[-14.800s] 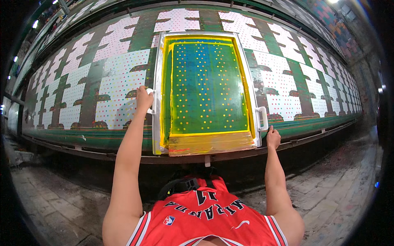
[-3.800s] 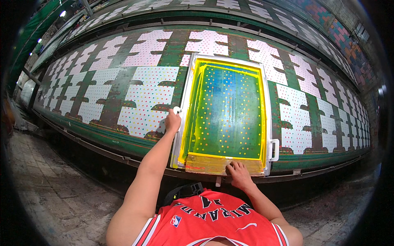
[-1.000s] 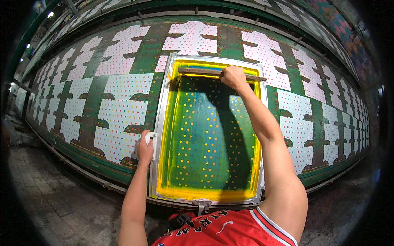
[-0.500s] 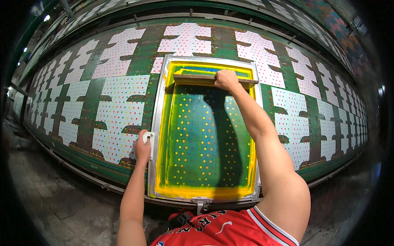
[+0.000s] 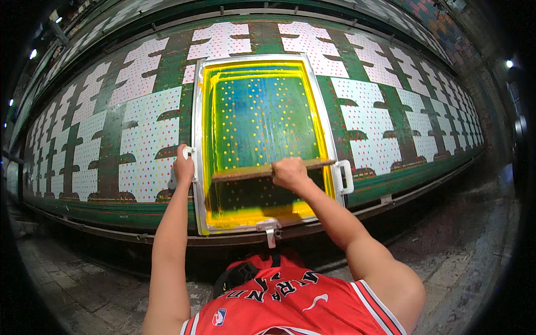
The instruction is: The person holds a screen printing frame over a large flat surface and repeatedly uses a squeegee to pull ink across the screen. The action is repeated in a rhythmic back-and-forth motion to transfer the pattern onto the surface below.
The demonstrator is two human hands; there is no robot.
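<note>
A silk-screen frame (image 5: 196, 111) with a metal rim lies on the long printing table. Its green mesh (image 5: 262, 120) shows rows of small dots, and yellow ink (image 5: 245, 216) coats its borders. My right hand (image 5: 290, 173) is wrapped around a wooden squeegee (image 5: 240, 173), which spans the mesh in its nearer half. My left hand (image 5: 183, 166) grips a white handle (image 5: 193, 162) on the frame's left side. A second white handle (image 5: 345, 176) on the right side is free of any hand.
White fabric pieces with coloured dots (image 5: 149, 145) lie in rows on the green table (image 5: 139, 215), left, right and beyond the frame. A metal bracket (image 5: 269, 228) juts from the frame's near edge. Grey floor (image 5: 441, 262) shows on the near side.
My right hand has drawn the squeegee from the far end of the mesh toward me. My left hand stays on its handle. The whole view has shifted somewhat.
</note>
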